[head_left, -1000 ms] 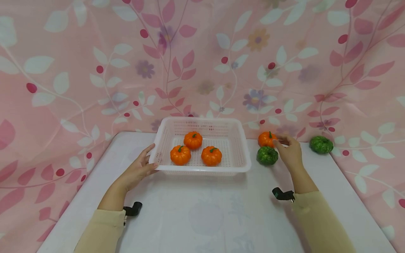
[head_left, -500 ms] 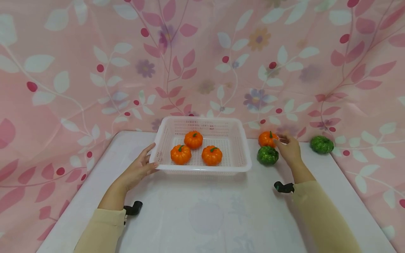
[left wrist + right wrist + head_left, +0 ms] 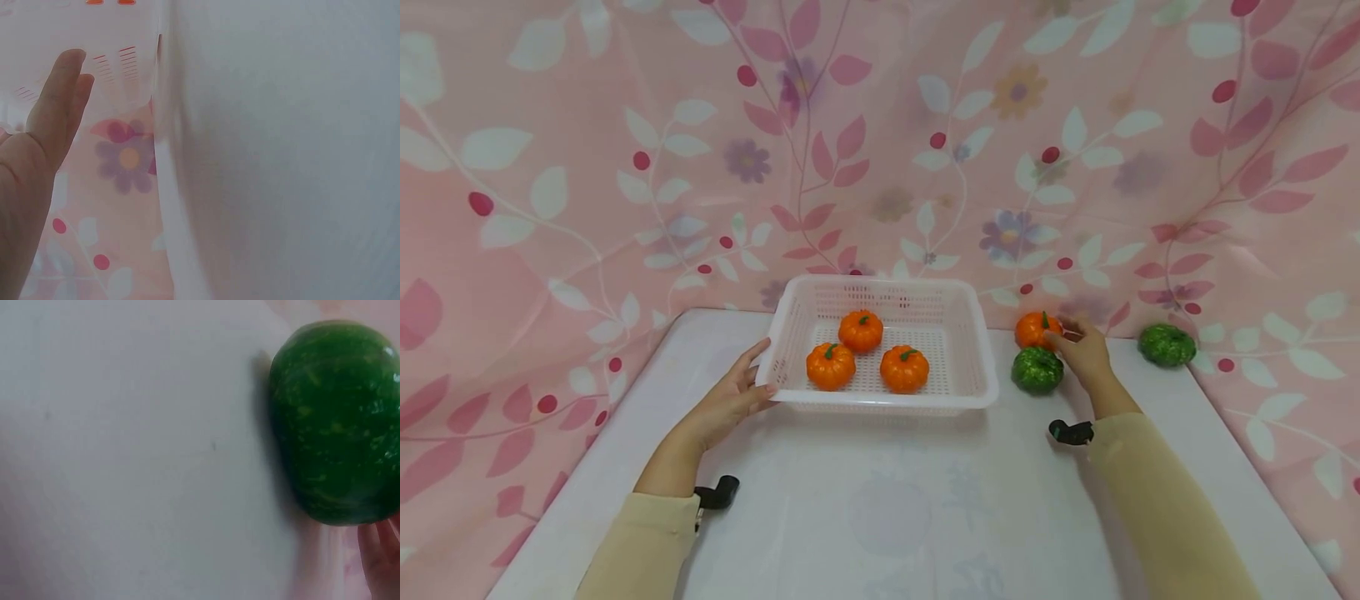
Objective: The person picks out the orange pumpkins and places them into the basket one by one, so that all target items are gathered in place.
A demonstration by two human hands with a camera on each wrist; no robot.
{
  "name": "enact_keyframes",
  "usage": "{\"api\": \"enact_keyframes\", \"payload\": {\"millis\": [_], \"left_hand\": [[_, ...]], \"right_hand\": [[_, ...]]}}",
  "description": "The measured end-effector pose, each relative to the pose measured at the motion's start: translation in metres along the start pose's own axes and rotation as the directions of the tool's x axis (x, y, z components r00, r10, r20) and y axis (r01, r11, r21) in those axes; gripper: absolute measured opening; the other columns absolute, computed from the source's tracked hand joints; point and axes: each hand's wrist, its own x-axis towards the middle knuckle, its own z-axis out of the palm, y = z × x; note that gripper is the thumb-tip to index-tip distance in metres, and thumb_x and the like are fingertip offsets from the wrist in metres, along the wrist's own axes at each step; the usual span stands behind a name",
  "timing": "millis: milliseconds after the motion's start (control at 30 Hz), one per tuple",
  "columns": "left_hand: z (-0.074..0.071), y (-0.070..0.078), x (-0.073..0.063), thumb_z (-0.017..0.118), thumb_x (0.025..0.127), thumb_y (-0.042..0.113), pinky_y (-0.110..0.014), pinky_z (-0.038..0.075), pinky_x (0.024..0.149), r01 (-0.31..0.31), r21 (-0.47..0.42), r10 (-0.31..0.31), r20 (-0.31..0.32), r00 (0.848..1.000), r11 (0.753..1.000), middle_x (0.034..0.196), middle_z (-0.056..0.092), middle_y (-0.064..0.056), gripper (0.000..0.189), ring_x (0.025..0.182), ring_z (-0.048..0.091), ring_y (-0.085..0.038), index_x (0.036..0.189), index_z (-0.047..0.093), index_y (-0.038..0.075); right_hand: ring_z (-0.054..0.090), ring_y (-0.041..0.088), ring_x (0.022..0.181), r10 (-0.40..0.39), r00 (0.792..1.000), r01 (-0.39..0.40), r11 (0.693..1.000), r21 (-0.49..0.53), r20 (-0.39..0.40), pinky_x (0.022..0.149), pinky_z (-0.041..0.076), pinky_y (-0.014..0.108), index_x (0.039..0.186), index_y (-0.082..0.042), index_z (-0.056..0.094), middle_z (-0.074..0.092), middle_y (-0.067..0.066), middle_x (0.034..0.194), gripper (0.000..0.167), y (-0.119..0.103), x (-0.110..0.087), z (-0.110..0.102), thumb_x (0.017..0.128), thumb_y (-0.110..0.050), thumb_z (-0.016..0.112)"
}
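A white plastic basket stands at the back of the table with three small orange pumpkins inside. My left hand rests at its left front corner, thumb at the rim and the other fingers stretched along the side; the left wrist view shows straight fingers against the wall. Right of the basket, my right hand holds another orange pumpkin by its right side, thumb in front and fingers behind. A dark green pumpkin sits just before it and fills much of the right wrist view.
Another green pumpkin lies at the table's back right, beyond my right hand. A white cloth covers the table. A pink floral curtain hangs right behind the back edge and along both sides.
My right wrist and forearm shift slightly up, while the fingers stay at the orange pumpkin. The left hand and basket keep their places.
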Motion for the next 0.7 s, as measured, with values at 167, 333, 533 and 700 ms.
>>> {"api": "enact_keyframes", "payload": {"millis": [167,333,533,700], "left_hand": [[0.001,0.001,-0.001,0.058,0.101,0.007,-0.040,0.047,0.104,0.000,0.002,0.000,0.002,1.000,1.000,0.157,0.028,-0.023,0.084,0.119,0.054,-0.021,0.162,0.005,0.027],[0.000,0.002,-0.001,0.058,0.101,0.007,-0.041,0.047,0.104,0.002,-0.009,-0.002,0.001,1.000,1.000,0.157,0.027,-0.023,0.084,0.122,0.053,-0.025,0.162,0.004,0.027],[0.000,0.001,0.000,0.058,0.101,0.007,-0.040,0.047,0.104,0.008,-0.011,-0.008,0.001,1.000,1.000,0.158,0.027,-0.023,0.084,0.126,0.049,-0.033,0.162,0.006,0.029],[0.000,0.001,0.000,0.059,0.101,0.007,-0.035,0.049,0.101,0.007,-0.013,-0.007,0.001,1.000,1.000,0.157,0.028,-0.022,0.084,0.123,0.052,-0.027,0.162,0.005,0.029]], "right_hand": [[0.036,0.040,0.138,0.017,1.000,-0.017,1.000,0.024,0.021,0.112,0.036,0.053,0.156,-0.008,0.034,0.034,0.021,0.155,0.073,0.005,0.003,-0.001,0.098,-0.043,0.063],[0.032,0.041,0.142,0.016,0.998,-0.020,0.999,0.051,0.065,0.114,0.033,0.053,0.158,-0.008,0.028,0.029,0.021,0.159,0.079,0.009,0.007,-0.001,0.097,-0.044,0.064],[0.032,0.040,0.142,0.029,0.996,-0.035,0.996,0.082,0.080,0.115,0.031,0.051,0.158,-0.008,0.027,0.026,0.023,0.160,0.081,0.012,0.009,-0.001,0.096,-0.042,0.066],[0.037,0.037,0.139,0.054,0.997,-0.060,0.993,0.097,0.061,0.112,0.037,0.042,0.157,-0.009,0.032,0.030,0.021,0.158,0.078,0.013,0.010,0.000,0.095,-0.041,0.067]]}}
